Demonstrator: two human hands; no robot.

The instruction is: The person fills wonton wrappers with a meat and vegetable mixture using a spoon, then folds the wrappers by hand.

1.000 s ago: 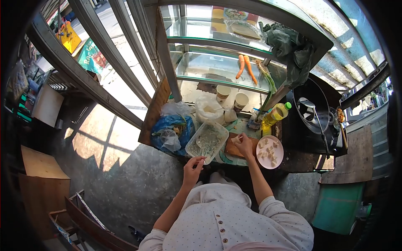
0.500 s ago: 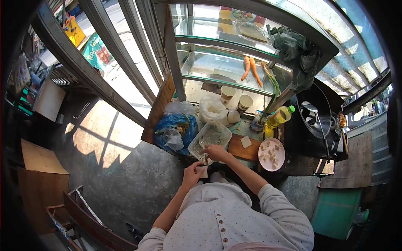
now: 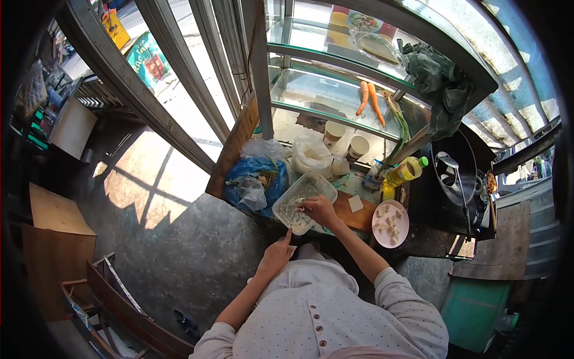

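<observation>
A rectangular plastic tub with pale shredded filling stands at the counter's front edge. My right hand is over its right side, fingers closed on a thin utensil that is mostly hidden. At the tub's near corner is my left hand, index finger stretched towards the rim, with a pale square wrapper partly showing under the fingers. Another square wrapper lies on a brown wooden board. To the right, a pink plate bears several small folded pieces.
A blue plastic bag sits left of the tub. Behind are a white bag, paper cups and an oil bottle. A black wok stands right. Two carrots lie on the glass case.
My right hand has moved up and right, from beside my left hand to over the tub. The view has shifted a little, and my left hand stays low with the wrapper.
</observation>
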